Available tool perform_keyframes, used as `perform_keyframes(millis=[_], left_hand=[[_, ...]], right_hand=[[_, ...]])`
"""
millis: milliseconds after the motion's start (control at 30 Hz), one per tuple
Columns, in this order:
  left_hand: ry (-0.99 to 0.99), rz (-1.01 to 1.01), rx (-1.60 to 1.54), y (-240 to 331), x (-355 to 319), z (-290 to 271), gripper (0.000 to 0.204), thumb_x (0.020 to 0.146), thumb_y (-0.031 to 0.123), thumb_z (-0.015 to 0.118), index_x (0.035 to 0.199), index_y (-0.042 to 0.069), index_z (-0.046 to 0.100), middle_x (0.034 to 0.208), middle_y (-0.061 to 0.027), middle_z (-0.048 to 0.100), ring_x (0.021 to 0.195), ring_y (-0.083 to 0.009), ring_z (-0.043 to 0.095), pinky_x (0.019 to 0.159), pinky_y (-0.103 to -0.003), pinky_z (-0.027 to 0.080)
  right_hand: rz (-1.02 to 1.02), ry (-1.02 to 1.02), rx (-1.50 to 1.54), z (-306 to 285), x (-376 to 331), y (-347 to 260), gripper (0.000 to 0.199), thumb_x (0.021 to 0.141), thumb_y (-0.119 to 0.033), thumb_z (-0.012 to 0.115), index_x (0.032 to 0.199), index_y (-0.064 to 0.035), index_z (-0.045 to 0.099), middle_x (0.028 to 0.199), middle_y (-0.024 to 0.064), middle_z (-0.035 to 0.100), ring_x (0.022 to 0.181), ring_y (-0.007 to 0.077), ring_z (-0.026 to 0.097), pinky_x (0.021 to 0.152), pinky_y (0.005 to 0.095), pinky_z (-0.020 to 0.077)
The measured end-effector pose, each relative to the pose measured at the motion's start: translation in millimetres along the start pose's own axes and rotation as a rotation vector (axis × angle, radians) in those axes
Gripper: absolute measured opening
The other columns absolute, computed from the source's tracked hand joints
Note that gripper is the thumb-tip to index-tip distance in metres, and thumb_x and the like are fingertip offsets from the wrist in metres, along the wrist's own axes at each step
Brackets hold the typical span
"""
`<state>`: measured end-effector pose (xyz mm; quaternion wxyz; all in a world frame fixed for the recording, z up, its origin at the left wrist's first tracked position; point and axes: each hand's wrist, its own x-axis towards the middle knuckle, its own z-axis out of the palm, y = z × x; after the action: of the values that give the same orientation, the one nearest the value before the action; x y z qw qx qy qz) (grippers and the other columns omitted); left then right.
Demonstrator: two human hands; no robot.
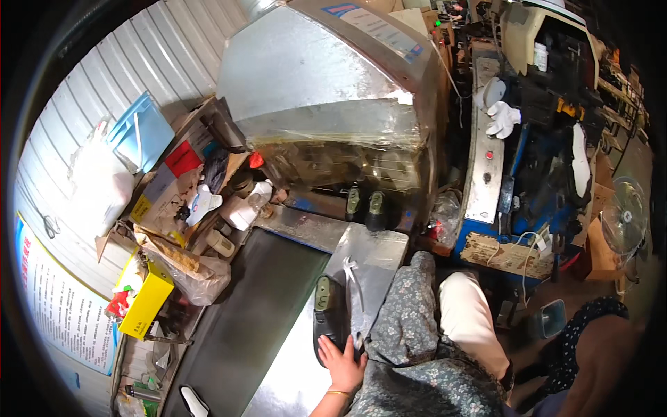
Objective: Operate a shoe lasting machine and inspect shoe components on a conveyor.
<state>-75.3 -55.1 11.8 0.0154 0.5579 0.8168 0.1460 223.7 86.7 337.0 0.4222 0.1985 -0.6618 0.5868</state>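
My left hand [342, 367], a yellow bangle at its wrist, lies over the toe end of a black shoe [329, 313] with an olive insole. Its fingers are spread around that end and hide part of it. The shoe sits on a bright metal plate [375, 254] beside a dark conveyor belt [243, 306]. Just right of the shoe is a thin, pale strap-like thing [351, 274]. Two more black shoes with olive insoles, one on the left [353, 203] and one on the right [376, 210], stand at the metal hood's front. My right hand does not show.
A large metal hood [319, 76] rises ahead. Another shoe with a white inside [193, 402] lies on the belt's near end. Left stand cluttered shelves and a yellow box [147, 297]. On the right are a blue machine bench [511, 247], a white glove [503, 119], a fan [623, 214] and another person's dotted clothing [587, 333].
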Motion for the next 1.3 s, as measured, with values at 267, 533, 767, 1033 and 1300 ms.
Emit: perform_keyframes(millis=[267, 533, 767, 1033, 1300], left_hand=[[-0.051, -0.013, 0.039, -6, -2, 5, 0.068, 0.078, 0.043, 0.071, 0.136, 0.014, 0.052, 0.147, -0.0440, 0.009, 0.138, -0.0583, 0.010, 0.111, -0.063, 0.014], [-0.011, -0.006, 0.008, -2, 0, -2, 0.065, 0.078, 0.038, 0.072, 0.135, 0.012, 0.053, 0.147, -0.0439, 0.010, 0.139, -0.0574, 0.009, 0.112, -0.061, 0.011], [-0.032, -0.011, 0.035, -1, 2, -1, 0.064, 0.077, 0.036, 0.072, 0.134, 0.012, 0.054, 0.147, -0.0446, 0.010, 0.138, -0.0584, 0.012, 0.111, -0.063, 0.014], [-0.035, -0.014, 0.028, -1, 4, -7, 0.062, 0.077, 0.033, 0.071, 0.132, 0.010, 0.055, 0.146, -0.0456, 0.010, 0.138, -0.0590, 0.010, 0.111, -0.062, 0.013], [-0.060, -0.011, 0.031, 0, -1, 3, 0.059, 0.080, 0.034, 0.068, 0.133, 0.012, 0.055, 0.146, -0.0463, 0.009, 0.137, -0.0607, 0.009, 0.110, -0.064, 0.011]], right_hand=[[0.066, -0.113, 0.146, 8, 13, 19, 0.056, 0.093, -0.033, 0.062, 0.134, 0.0011, 0.044, 0.138, 0.0133, 0.041, 0.123, 0.0234, 0.040, 0.100, 0.0363, 0.0364], [0.138, -0.210, 0.303, 11, 28, 39, 0.059, 0.094, -0.034, 0.062, 0.136, 0.0011, 0.042, 0.142, 0.0133, 0.038, 0.127, 0.0232, 0.037, 0.103, 0.0366, 0.0349], [0.172, -0.285, 0.435, 13, 35, 55, 0.061, 0.094, -0.036, 0.062, 0.138, 0.0011, 0.040, 0.145, 0.0133, 0.036, 0.131, 0.0231, 0.035, 0.105, 0.0370, 0.0336], [0.228, -0.341, 0.564, 12, 49, 84, 0.064, 0.094, -0.037, 0.062, 0.140, 0.0010, 0.039, 0.149, 0.0133, 0.034, 0.135, 0.0229, 0.033, 0.108, 0.0374, 0.0321], [0.233, -0.372, 0.607, 6, 47, 87, 0.067, 0.094, -0.038, 0.061, 0.143, 0.0010, 0.037, 0.152, 0.0133, 0.031, 0.139, 0.0227, 0.031, 0.111, 0.0377, 0.0306]])
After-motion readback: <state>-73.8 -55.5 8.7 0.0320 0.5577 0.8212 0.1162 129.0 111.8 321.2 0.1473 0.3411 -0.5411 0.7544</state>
